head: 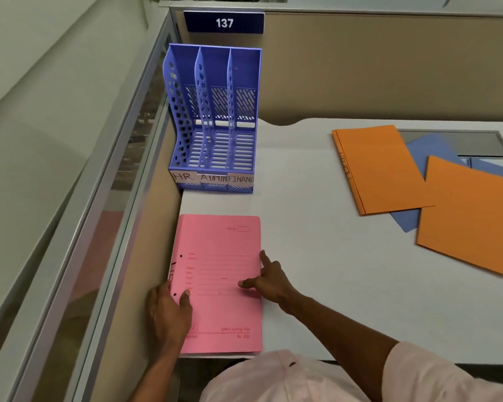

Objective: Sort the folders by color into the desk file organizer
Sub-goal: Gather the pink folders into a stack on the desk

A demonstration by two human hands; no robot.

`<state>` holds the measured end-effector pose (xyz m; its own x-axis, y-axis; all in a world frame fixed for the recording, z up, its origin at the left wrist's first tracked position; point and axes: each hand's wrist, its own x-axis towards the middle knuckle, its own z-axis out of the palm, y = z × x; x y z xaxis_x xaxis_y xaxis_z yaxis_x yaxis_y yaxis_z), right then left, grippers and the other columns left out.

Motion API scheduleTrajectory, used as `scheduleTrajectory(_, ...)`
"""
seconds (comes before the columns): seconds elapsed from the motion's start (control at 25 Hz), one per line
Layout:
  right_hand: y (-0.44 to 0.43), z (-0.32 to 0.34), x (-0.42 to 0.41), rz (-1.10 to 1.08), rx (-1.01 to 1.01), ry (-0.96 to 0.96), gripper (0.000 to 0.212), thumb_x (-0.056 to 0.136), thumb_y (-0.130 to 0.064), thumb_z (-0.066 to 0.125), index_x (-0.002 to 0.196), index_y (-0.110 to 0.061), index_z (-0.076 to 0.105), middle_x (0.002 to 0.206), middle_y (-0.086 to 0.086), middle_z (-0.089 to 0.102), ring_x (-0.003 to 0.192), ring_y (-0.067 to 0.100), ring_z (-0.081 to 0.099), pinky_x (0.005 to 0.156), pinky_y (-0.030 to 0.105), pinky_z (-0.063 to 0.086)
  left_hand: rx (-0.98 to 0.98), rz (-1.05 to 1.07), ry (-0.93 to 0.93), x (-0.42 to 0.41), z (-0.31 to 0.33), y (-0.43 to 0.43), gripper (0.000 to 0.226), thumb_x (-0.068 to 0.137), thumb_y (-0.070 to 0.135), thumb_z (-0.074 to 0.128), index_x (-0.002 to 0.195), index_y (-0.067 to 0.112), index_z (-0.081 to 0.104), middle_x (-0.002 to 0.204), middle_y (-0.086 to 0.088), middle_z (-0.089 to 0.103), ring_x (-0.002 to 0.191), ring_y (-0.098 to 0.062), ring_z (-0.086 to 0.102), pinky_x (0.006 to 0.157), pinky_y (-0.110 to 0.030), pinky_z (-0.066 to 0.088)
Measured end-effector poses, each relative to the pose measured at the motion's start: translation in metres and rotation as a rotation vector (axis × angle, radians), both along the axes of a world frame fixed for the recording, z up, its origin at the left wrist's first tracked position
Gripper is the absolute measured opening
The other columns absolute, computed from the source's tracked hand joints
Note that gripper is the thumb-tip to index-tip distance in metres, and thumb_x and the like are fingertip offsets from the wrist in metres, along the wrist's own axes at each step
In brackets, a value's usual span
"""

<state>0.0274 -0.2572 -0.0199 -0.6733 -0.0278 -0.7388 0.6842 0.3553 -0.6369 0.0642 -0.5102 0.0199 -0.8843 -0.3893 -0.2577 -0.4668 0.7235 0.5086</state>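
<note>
With my left hand [169,311] pinching the pink folder [221,245] by its spine and my right hand [273,282] spread on its edge, I'd lift it level and stand it in the organizer [173,117], HR slot.

Matt pink card folder [224,274], perforated blue plastic organizer [212,117], smooth matt white desk [317,256], paper labels [212,179]
</note>
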Motion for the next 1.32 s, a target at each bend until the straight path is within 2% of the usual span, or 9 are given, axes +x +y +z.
scheduleTrajectory(0.04, 0.001, -0.014, 0.001, 0.013, 0.016, 0.005, 0.135, 0.038, -0.071, 0.097, 0.153, -0.036, 0.036, 0.133, -0.001, 0.065, 0.113, 0.020, 0.072, 0.097, 0.041, 0.064, 0.003, 0.005, -0.014, -0.001, -0.002, 0.002, 0.045, 0.086, 0.020, 0.080, 0.125, 0.008, 0.061, 0.119, -0.013, 0.063, 0.108, -0.034, 0.063, 0.082, -0.049, 0.060)
scheduleTrajectory(0.2, -0.001, 0.005, 0.001, 0.019, 0.023, 0.033, 0.100, 0.050, -0.057, 0.090, 0.138, -0.028, 0.054, 0.125, -0.003, 0.070, 0.110, 0.019, 0.072, 0.095, 0.041, 0.065, -0.039, -0.010, -0.061, -0.004, -0.008, 0.005, 0.054, 0.082, 0.020, 0.084, 0.127, 0.004, 0.059, 0.121, -0.019, 0.063, 0.112, -0.040, 0.060, 0.085, -0.055, 0.058)
scheduleTrajectory(0.36, 0.001, 0.008, -0.002, 0.031, 0.064, 0.027, 0.104, 0.049, -0.064, 0.090, 0.141, -0.033, 0.054, 0.140, 0.003, 0.057, 0.124, 0.026, 0.064, 0.104, 0.046, 0.060, -0.083, -0.031, -0.109, -0.008, -0.008, 0.008, 0.057, 0.080, 0.018, 0.086, 0.124, -0.004, 0.058, 0.120, -0.028, 0.061, 0.113, -0.046, 0.057, 0.090, -0.057, 0.054)
scheduleTrajectory(0.48, 0.006, 0.033, 0.003, 0.050, 0.117, 0.024, 0.095, 0.075, -0.051, 0.088, 0.154, -0.021, 0.047, 0.146, 0.006, 0.042, 0.135, 0.028, 0.055, 0.114, 0.044, 0.051, -0.210, -0.077, -0.137, -0.010, -0.005, 0.017, 0.064, 0.074, 0.021, 0.089, 0.119, -0.008, 0.055, 0.116, -0.032, 0.059, 0.108, -0.050, 0.055, 0.090, -0.059, 0.052)
scheduleTrajectory(0.64, 0.034, 0.031, 0.023, -0.078, 0.167, 0.048, 0.068, 0.087, -0.043, 0.083, 0.145, -0.023, 0.054, 0.135, 0.004, 0.055, 0.121, 0.020, 0.062, 0.103, 0.035, 0.053, -0.325, -0.232, -0.010, -0.013, 0.001, 0.049, 0.078, 0.069, 0.021, 0.090, 0.128, -0.011, 0.051, 0.130, -0.035, 0.051, 0.118, -0.052, 0.047, 0.096, -0.063, 0.044)
scheduleTrajectory(0.84, 0.091, 0.037, 0.059, -0.383, 0.140, 0.080, 0.036, 0.085, -0.036, 0.080, 0.118, -0.029, 0.067, 0.110, 0.000, 0.071, 0.104, 0.017, 0.070, 0.095, 0.041, 0.060, -0.313, -0.538, 0.043, -0.021, 0.013, 0.122, 0.066, 0.080, 0.033, 0.083, 0.131, -0.001, 0.057, 0.143, -0.025, 0.048, 0.134, -0.042, 0.042, 0.103, -0.058, 0.046)
scheduleTrajectory(1.04, 0.162, 0.050, 0.093, -0.672, 0.110, 0.140, 0.014, 0.087, -0.025, 0.078, 0.101, -0.028, 0.076, 0.092, 0.000, 0.078, 0.076, 0.014, 0.074, 0.078, 0.040, 0.065, -0.203, -0.795, 0.092, -0.016, 0.012, 0.198, 0.051, 0.082, 0.033, 0.083, 0.122, 0.007, 0.067, 0.133, -0.012, 0.059, 0.132, -0.033, 0.049, 0.104, -0.049, 0.049)
scheduleTrajectory(1.16, 0.213, 0.057, 0.112, -0.795, 0.123, 0.185, 0.012, 0.091, -0.014, 0.076, 0.099, -0.023, 0.078, 0.093, 0.004, 0.080, 0.083, 0.016, 0.077, 0.068, 0.025, 0.061, -0.147, -0.923, 0.118, -0.009, 0.004, 0.244, 0.042, 0.078, 0.030, 0.086, 0.112, 0.010, 0.071, 0.125, -0.007, 0.064, 0.128, -0.031, 0.054, 0.098, -0.047, 0.054)
scheduleTrajectory(1.32, 0.290, 0.059, 0.136, -0.887, 0.145, 0.197, 0.015, 0.094, -0.009, 0.071, 0.099, -0.021, 0.079, 0.088, -0.004, 0.081, 0.085, 0.017, 0.078, 0.072, 0.027, 0.065, -0.016, -0.950, 0.059, -0.001, 0.003, 0.319, 0.031, 0.085, 0.036, 0.078, 0.111, 0.022, 0.067, 0.123, 0.005, 0.061, 0.122, -0.019, 0.054, 0.093, -0.034, 0.051)
